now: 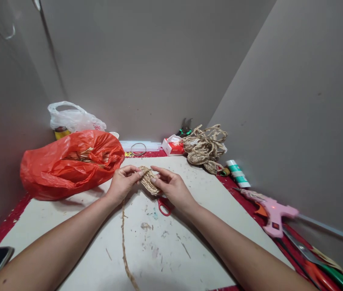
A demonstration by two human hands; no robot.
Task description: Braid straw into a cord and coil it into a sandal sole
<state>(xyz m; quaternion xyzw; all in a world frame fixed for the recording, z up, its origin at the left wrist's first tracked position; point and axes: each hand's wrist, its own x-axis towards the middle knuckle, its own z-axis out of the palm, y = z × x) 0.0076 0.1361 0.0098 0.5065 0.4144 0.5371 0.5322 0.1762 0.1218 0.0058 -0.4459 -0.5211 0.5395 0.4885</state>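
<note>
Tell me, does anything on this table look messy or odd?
Yes: the white board is flecked with fibre scraps and paint-like stains, and red-handled scissors lie half hidden under the right hand, which with the left hand holds a woven piece.

- Your woven jute piece (148, 180) is tan, plaited.
- Your bag (68, 163) is orange-red.
- Your glue gun (276, 216) is pink.
- Your scissors (164, 205) have red handles.
- Your bench (165, 246) is off-white, speckled.

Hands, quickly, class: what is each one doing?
Left hand: closed, pinching the flat coiled piece of tan braided rope.
Right hand: fingers gripping the same coil.
</note>
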